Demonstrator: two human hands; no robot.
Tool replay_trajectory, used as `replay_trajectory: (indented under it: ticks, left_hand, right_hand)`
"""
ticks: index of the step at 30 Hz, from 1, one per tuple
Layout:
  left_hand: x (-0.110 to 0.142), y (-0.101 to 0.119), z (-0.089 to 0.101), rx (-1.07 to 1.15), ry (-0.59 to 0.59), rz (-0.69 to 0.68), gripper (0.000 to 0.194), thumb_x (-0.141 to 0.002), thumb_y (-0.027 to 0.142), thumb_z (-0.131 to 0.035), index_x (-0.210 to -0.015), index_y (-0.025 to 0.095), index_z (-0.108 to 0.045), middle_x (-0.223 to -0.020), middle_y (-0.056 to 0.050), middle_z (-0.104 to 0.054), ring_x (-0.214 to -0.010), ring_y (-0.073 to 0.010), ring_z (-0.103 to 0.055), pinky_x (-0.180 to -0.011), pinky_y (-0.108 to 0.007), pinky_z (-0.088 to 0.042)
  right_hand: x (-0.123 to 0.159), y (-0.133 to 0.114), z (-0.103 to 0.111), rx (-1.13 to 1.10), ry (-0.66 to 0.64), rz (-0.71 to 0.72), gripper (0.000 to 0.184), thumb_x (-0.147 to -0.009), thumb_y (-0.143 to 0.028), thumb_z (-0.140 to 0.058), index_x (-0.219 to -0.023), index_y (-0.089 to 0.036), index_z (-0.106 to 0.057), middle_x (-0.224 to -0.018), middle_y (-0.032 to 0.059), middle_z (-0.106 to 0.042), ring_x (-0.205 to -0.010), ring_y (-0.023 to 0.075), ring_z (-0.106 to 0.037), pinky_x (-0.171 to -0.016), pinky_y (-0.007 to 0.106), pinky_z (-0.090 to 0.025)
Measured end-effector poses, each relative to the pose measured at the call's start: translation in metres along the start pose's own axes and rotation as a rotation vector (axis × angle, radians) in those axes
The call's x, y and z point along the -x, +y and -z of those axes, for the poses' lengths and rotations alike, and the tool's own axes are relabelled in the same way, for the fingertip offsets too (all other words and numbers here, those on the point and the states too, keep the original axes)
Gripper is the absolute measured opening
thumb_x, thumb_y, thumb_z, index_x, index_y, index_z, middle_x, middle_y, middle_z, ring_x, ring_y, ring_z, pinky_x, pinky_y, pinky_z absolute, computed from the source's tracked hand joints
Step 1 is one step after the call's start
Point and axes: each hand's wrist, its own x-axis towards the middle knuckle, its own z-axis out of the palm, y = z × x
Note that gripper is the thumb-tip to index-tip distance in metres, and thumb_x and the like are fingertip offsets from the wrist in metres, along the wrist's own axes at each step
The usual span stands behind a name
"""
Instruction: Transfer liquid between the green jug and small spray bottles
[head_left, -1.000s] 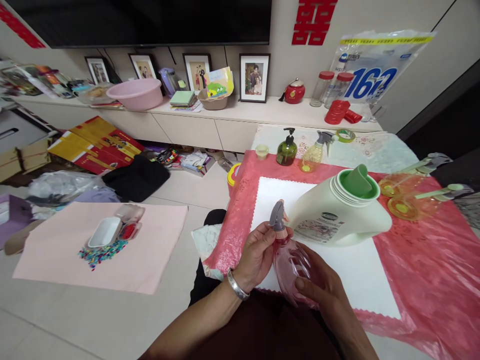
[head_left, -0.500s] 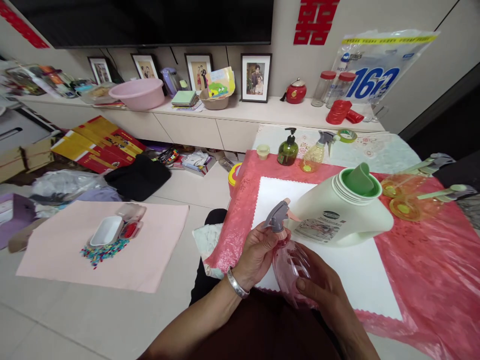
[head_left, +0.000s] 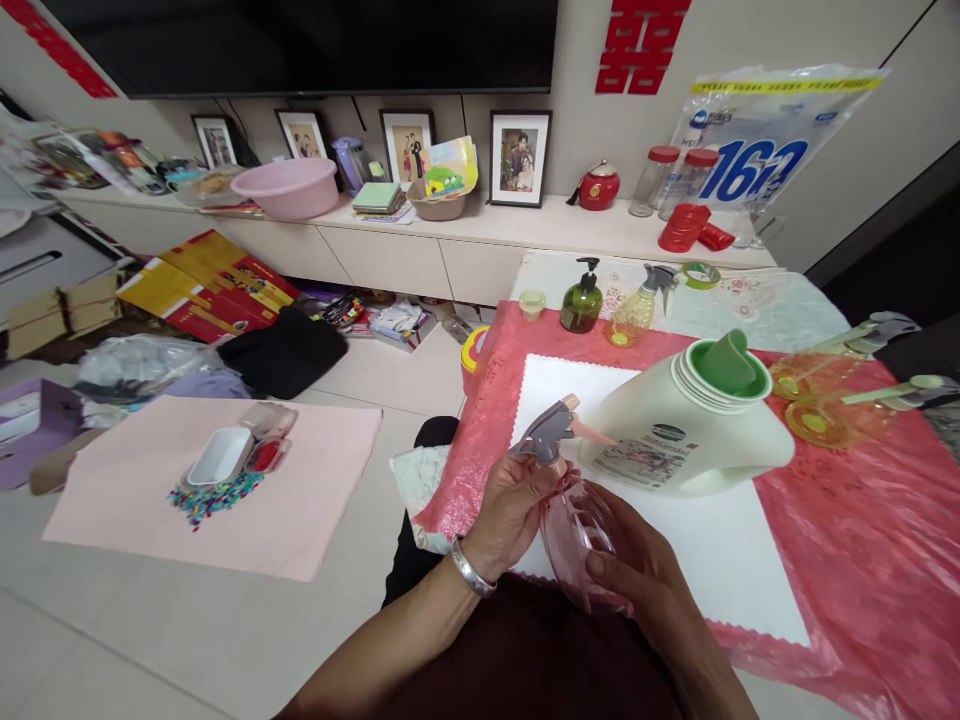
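A clear pink spray bottle (head_left: 574,535) with a grey trigger head (head_left: 549,430) is held between my hands, close to my body. My left hand (head_left: 514,505) pinches the collar below the head with thumb and fingers. Wrapped round the bottle's body from the right is my right hand (head_left: 634,555), its thumb lying across the front. Just beyond stands a large pale-green jug (head_left: 675,425) with a green scoop-like piece (head_left: 724,362) in its mouth. Beneath them lies a white scallop-edged sheet (head_left: 750,570).
A green pump bottle (head_left: 582,303), a small cup (head_left: 532,303) and a yellowish spray bottle (head_left: 630,315) stand at the table's back. More amber spray bottles (head_left: 821,415) lie at right on the red cover (head_left: 847,530). Left, a pink sheet (head_left: 300,520) holds small coloured pieces (head_left: 214,495).
The trigger head now leans further to the left on the bottle. Both hands keep their grip. The whole view has shifted slightly.
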Motion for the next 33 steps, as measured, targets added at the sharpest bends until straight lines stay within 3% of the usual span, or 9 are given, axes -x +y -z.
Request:
replay_trajectory:
  ticks: [13, 20, 28, 33]
  left_hand:
    - [0.001, 0.014, -0.004, 0.015, -0.022, -0.017, 0.021, -0.072, 0.026, -0.084, -0.083, 0.017, -0.069, -0.083, -0.002, -0.070, -0.082, -0.0155, -0.064, -0.083, -0.031, -0.046]
    - [0.000, 0.012, -0.002, -0.003, -0.014, -0.003, 0.021, -0.074, 0.027, -0.081, -0.092, 0.017, -0.074, -0.114, -0.006, -0.070, -0.095, -0.0154, -0.064, -0.089, -0.028, -0.046]
    - [0.002, 0.006, -0.002, -0.022, 0.023, -0.015, 0.043, -0.067, 0.031, -0.088, -0.106, 0.019, -0.072, -0.091, -0.002, -0.070, -0.082, -0.0152, -0.066, -0.079, -0.029, -0.052]
    - [0.001, 0.005, 0.006, -0.031, 0.048, 0.043, 0.034, -0.067, 0.028, -0.088, -0.095, 0.016, -0.074, -0.088, -0.003, -0.070, -0.078, -0.0140, -0.065, -0.085, -0.032, -0.051]
  right_hand:
    - [-0.003, -0.009, -0.006, 0.021, -0.010, -0.017, 0.080, -0.075, -0.046, -0.081, -0.144, -0.024, -0.048, -0.142, 0.0085, -0.042, -0.132, 0.0302, -0.040, -0.111, 0.043, -0.037]
    - [-0.002, -0.008, -0.007, -0.005, 0.001, -0.032, 0.077, -0.076, -0.043, -0.081, -0.142, -0.023, -0.050, -0.143, 0.0084, -0.041, -0.133, 0.0289, -0.040, -0.112, 0.041, -0.037]
    - [-0.004, -0.007, -0.011, -0.010, -0.015, -0.003, 0.080, -0.075, -0.043, -0.081, -0.145, -0.022, -0.047, -0.144, 0.0092, -0.040, -0.132, 0.0309, -0.040, -0.111, 0.043, -0.039]
    - [-0.002, -0.006, -0.011, -0.022, -0.016, -0.014, 0.077, -0.075, -0.045, -0.080, -0.142, -0.022, -0.049, -0.143, 0.0087, -0.042, -0.132, 0.0304, -0.040, -0.113, 0.043, -0.036]
